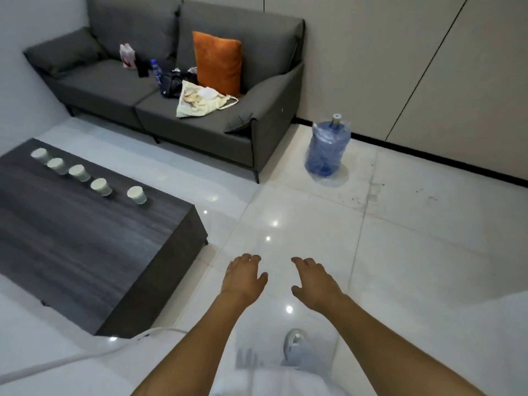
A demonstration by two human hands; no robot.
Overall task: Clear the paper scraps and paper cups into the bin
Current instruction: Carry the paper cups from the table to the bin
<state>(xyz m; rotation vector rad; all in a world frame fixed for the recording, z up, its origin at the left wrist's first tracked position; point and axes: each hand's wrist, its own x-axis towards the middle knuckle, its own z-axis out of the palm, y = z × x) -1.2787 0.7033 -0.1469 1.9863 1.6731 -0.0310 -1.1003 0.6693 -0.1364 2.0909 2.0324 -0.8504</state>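
You have five white paper cups standing upright in a row on the dark table. Your left hand and right hand hang relaxed, holding nothing.

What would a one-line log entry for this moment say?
left hand: open, empty | right hand: open, empty | paper cups: five on table | bin: unseen

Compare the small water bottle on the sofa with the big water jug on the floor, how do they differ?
The small water bottle stands on the sofa seat among bags; the big water jug stands on the floor tiles by the wall. The bottle is slim; the jug is wide and far bulkier. The jug is wrapped in clear plastic film; the bottle shows no such wrap. Both are blue and upright.
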